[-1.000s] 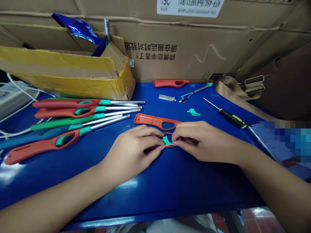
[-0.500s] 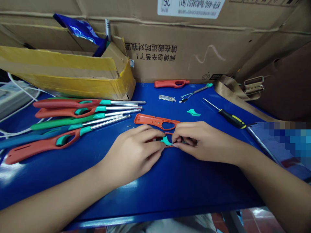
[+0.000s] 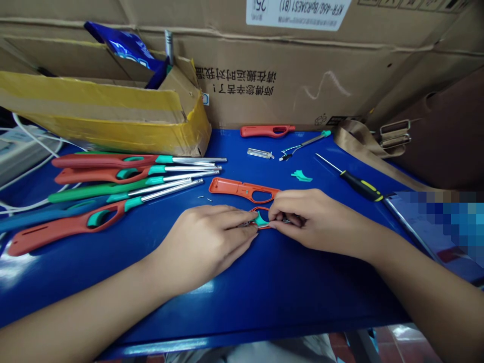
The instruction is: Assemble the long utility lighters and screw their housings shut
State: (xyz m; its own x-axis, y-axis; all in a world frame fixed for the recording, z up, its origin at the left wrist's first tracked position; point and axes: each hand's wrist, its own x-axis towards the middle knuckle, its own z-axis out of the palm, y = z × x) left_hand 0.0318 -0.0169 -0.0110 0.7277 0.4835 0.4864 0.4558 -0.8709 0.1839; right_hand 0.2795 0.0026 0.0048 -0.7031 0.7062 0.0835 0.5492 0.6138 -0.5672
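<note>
My left hand [image 3: 212, 242] lies over the handle end of an orange-red lighter casing half [image 3: 260, 207], fingers together and hiding most of it. A turquoise trigger [image 3: 260, 220] shows between my two hands, within the casing's loop. At the casing's nozzle end, my right hand [image 3: 298, 217] has thumb and fingers pinched; a dark and metallic bit shows under them, not clear enough to name. Just beyond my fingers, an opened orange casing half [image 3: 242, 190] rests with its hollow side up. Two tiny metal pins [image 3: 205, 198] lie left of it.
Several assembled lighters [image 3: 109, 217] lie at left before a taped cardboard box [image 3: 151, 121]. Toward the back are another red casing [image 3: 266, 131], a clear fuel tank [image 3: 260, 153], a wired igniter [image 3: 306, 144] and a turquoise trigger piece [image 3: 301, 176]. A screwdriver [image 3: 361, 185] lies at right.
My left hand has shifted slightly toward me and its fingers lie flatter over the casing, uncovering a pin behind it. My right hand stays almost in place.
</note>
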